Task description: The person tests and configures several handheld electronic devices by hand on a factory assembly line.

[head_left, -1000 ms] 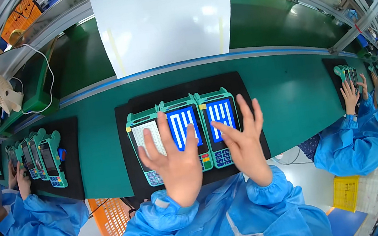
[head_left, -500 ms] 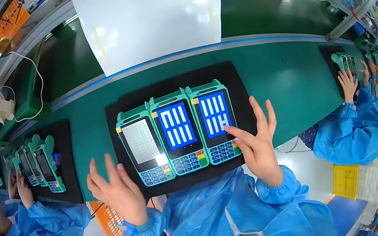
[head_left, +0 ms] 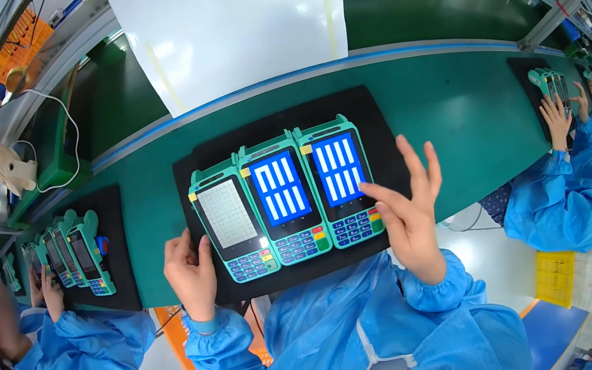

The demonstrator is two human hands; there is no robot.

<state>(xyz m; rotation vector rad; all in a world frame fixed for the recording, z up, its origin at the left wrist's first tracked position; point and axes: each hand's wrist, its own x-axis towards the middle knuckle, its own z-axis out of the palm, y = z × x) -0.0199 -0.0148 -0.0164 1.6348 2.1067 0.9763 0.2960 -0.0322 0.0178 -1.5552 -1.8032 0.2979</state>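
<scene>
Three green payment terminals lie side by side, screens up, on a black mat point(head_left: 377, 117). The left terminal point(head_left: 227, 213) shows a white grid, while the middle terminal point(head_left: 280, 187) and the right terminal point(head_left: 339, 171) show white bars on blue. With its index fingertip, my right hand point(head_left: 414, 225) is at the lower right corner of the right terminal's screen; its other fingers are spread. Beside the lower left edge of the left terminal is my left hand point(head_left: 193, 279), fingers loosely bent and thumb apart, holding nothing. Whether it touches that terminal I cannot tell.
Green table surface point(head_left: 453, 117) surrounds the mat. At left, a co-worker's hands point(head_left: 52, 291) are by more terminals point(head_left: 87, 260); another co-worker's hand point(head_left: 555, 120) is at far right. A white sheet point(head_left: 236, 27) hangs behind. A yellow basket point(head_left: 556, 277) stands lower right.
My left hand has come closer to the left terminal, its spread fingers now bent. My right index finger moved slightly up and right. The broken bars on the right screen are now whole.
</scene>
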